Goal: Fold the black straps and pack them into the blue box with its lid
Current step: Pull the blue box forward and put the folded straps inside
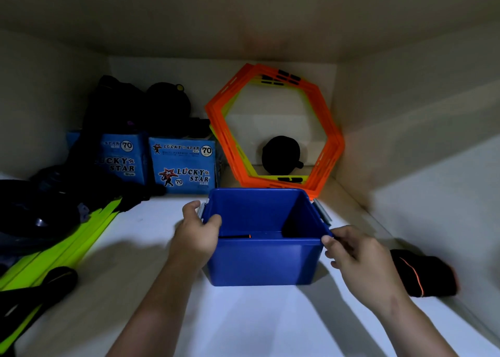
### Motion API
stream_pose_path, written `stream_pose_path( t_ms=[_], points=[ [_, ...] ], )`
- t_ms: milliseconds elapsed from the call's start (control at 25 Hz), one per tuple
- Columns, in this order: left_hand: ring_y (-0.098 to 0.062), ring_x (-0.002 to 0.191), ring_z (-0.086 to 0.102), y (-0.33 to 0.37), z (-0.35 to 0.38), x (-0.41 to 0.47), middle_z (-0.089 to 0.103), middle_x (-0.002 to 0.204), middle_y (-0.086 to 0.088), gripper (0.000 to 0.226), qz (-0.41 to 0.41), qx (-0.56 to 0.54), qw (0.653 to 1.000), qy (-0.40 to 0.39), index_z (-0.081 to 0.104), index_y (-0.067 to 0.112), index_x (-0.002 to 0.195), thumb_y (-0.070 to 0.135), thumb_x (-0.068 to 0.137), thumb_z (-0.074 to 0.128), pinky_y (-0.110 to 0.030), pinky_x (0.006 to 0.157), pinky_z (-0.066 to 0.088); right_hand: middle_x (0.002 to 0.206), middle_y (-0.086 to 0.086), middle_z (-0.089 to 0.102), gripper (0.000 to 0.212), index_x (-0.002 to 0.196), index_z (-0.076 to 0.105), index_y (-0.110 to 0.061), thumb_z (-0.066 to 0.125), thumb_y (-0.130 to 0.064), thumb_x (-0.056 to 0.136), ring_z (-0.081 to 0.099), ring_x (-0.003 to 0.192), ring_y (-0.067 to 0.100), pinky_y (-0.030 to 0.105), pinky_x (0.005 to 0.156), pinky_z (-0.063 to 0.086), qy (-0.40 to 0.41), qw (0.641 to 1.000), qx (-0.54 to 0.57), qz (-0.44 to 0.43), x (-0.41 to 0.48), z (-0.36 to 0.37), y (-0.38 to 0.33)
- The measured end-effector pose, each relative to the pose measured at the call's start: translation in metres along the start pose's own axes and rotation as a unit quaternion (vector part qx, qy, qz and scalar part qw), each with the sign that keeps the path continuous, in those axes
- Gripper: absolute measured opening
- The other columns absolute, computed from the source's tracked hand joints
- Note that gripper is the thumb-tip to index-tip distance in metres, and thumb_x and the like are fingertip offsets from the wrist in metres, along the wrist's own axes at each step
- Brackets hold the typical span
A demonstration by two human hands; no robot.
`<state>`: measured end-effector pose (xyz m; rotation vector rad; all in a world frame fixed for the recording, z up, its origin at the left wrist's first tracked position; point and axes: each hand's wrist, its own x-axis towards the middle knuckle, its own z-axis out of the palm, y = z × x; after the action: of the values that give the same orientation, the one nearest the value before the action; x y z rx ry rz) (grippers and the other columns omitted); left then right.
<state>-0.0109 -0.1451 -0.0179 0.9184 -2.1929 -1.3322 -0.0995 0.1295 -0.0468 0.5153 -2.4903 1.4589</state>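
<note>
A blue box [263, 262] stands open on the white shelf, with no lid on it. Inside, near its front wall, lies a thin black strap with an orange tip [234, 236]. My left hand [197, 232] grips the box's left rim, thumb over the edge. My right hand [354, 251] pinches the right front corner of the rim. A folded black strap bundle with an orange line [422, 274] lies on the shelf to the right of my right hand. I see no lid.
Orange and yellow hexagon rings [322, 118] lean on the back wall behind the box, a black pouch [281, 153] behind them. Two blue Lucky Star paper boxes [184, 164] stand back left under black bags. Neon green bars [67, 248] and black gear lie left.
</note>
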Motion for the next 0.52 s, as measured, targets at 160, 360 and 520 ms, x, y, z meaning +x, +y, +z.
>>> stream_pose_path(
  t_ms=[160, 360, 520],
  points=[
    [-0.03, 0.13, 0.045, 0.011, -0.003, -0.013, 0.052, 0.138, -0.007, 0.063, 0.177, 0.123, 0.972, 0.095, 0.051, 0.024, 0.135, 0.055, 0.081, 0.05, -0.049, 0.107, 0.042, 0.085, -0.006, 0.078, 0.023, 0.105, 0.072, -0.028, 0.069, -0.043, 0.088, 0.074, 0.084, 0.012, 0.043, 0.082, 0.06, 0.004, 1.0, -0.009, 0.007, 0.003, -0.018, -0.005],
    [-0.022, 0.121, 0.052, 0.054, 0.031, -0.048, 0.05, 0.133, 0.008, 0.043, 0.278, 0.093, 0.956, 0.022, 0.053, 0.032, 0.132, 0.044, 0.09, 0.057, -0.042, 0.104, 0.044, 0.084, -0.015, 0.074, 0.02, 0.106, 0.07, -0.03, 0.072, -0.037, 0.088, 0.068, 0.082, -0.006, 0.013, 0.07, 0.047, 0.046, 0.998, -0.047, 0.008, 0.003, -0.055, -0.003],
    [-0.021, 0.111, 0.058, 0.08, 0.081, -0.069, 0.053, 0.129, 0.014, 0.041, 0.345, 0.052, 0.936, -0.042, 0.054, 0.032, 0.13, 0.041, 0.09, 0.059, -0.036, 0.1, 0.045, 0.071, -0.013, 0.07, 0.02, 0.104, 0.07, -0.026, 0.068, -0.037, 0.088, 0.065, 0.064, -0.01, 0.006, 0.06, 0.043, 0.066, 0.99, -0.127, 0.019, -0.001, -0.09, 0.012]
  ],
)
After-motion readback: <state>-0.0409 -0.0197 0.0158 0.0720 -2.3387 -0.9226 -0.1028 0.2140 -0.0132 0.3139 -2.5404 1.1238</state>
